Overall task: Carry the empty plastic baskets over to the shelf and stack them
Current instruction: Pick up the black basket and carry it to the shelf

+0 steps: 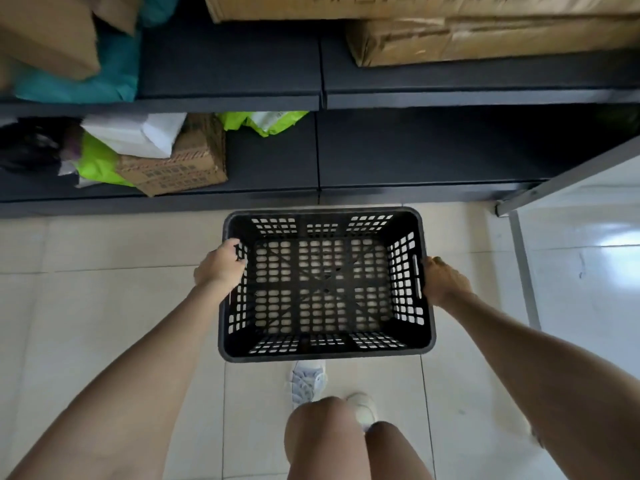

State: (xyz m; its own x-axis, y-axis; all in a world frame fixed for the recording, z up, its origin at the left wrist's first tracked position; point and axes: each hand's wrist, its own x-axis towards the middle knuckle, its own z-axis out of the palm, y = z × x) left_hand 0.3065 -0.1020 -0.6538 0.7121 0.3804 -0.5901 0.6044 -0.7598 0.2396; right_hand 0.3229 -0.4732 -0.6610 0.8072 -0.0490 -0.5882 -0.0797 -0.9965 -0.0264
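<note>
An empty black plastic basket (325,351) with latticed walls and floor hangs level above the tiled floor, just in front of the dark metal shelf (415,161). My left hand (220,265) grips its left rim, fingers curled over the edge. My right hand (443,280) holds the right side at the handle slot. The pale floor shows through the basket's bottom grid. No other basket is in sight.
The lower shelf's left part holds a cardboard box (180,168), white and green bags (100,161). The upper shelf carries large cardboard boxes (485,39) and a teal bag (104,74). A grey shelf post (523,268) stands at right. My knees and shoes are below the basket.
</note>
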